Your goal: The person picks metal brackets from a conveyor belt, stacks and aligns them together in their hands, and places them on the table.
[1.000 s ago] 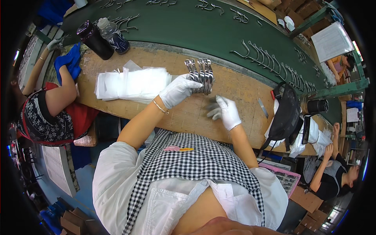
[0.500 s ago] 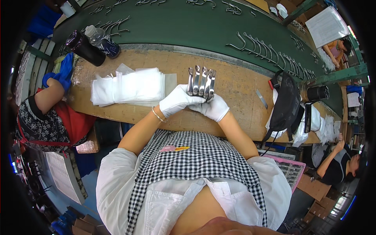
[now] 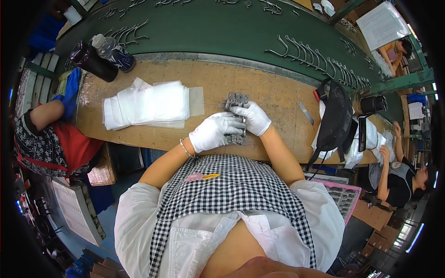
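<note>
Both hands wear white gloves and are closed around a bundle of several metal pieces (image 3: 238, 99) at the middle of the workbench. My left hand (image 3: 217, 131) wraps the bundle from the left, its fingers lying across the pieces. From the right, my right hand (image 3: 254, 117) grips the upper part. Grey, notched ends stick out above and below the gloves; most of the pieces' length is hidden by my fingers. A stack of thin white sleeves (image 3: 146, 105) lies on the bench left of my left hand.
A dark tumbler (image 3: 95, 61) and a plastic bottle (image 3: 116, 52) stand at the back left. Hook-shaped metal pieces (image 3: 308, 55) lie on the green belt (image 3: 204, 34) beyond. Right are a metal strip (image 3: 306, 112) and black bag (image 3: 336, 116). Co-workers sit left and right.
The bundle has turned: its shiny sides faced me before, and now grey notched ends show. My left hand has moved nearer me, and my right hand has risen to its upper part.
</note>
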### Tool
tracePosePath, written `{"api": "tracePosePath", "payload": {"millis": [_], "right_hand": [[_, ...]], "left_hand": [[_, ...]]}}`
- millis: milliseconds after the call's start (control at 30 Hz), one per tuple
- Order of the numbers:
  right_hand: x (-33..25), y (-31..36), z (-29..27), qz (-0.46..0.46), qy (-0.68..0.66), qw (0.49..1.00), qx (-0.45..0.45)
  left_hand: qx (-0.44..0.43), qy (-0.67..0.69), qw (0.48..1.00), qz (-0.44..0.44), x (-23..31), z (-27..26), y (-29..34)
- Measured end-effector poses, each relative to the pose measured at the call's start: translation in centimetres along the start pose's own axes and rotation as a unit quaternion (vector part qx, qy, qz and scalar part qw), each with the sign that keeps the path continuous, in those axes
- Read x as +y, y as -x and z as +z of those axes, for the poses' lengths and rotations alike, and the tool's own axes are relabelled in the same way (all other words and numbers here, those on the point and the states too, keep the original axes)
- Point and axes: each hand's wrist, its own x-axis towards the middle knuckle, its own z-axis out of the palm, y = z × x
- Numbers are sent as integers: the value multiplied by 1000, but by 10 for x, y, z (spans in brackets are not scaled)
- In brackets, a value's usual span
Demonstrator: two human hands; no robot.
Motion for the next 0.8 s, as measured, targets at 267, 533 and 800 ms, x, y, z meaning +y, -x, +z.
{"api": "tracePosePath", "payload": {"millis": [267,533,800], "right_hand": [[4,0,1,-17,12,1000,-14],[10,0,6,69,-179,980,-52],[-7,-27,-4,18,141,989,28]], "left_hand": [[61,159,978,-118,18,-16,6],[154,487,797,-323,28,-37,4],[271,416,832,-248,23,-48,34]]}}
